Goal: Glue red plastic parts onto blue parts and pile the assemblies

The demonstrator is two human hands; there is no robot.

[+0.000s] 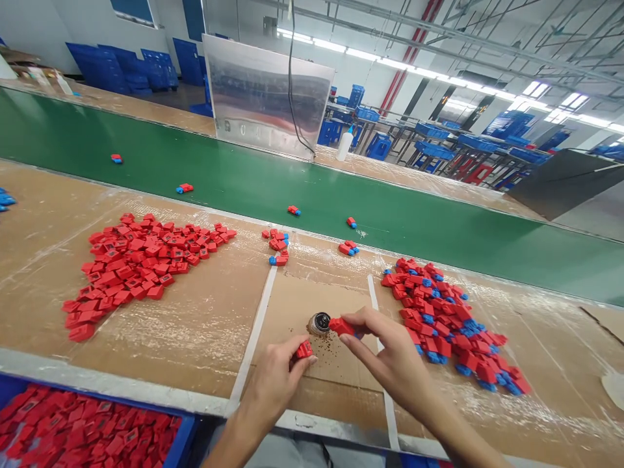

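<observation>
My left hand (279, 372) is closed around a small red plastic part (305, 350) near the front edge of the cardboard-covered bench. My right hand (385, 351) pinches a red part with a blue piece (341, 326) and holds it against a small round metal fixture (319, 322) set in the bench. A heap of plain red parts (136, 266) lies to the left. To the right lies a heap of red-and-blue parts (448, 325).
A green conveyor belt (244, 175) runs behind the bench and carries several scattered red-and-blue pieces. A few more (277, 246) sit at the bench's far edge. A blue bin of red parts (88, 429) is at lower left. A metal panel (266, 97) stands beyond the belt.
</observation>
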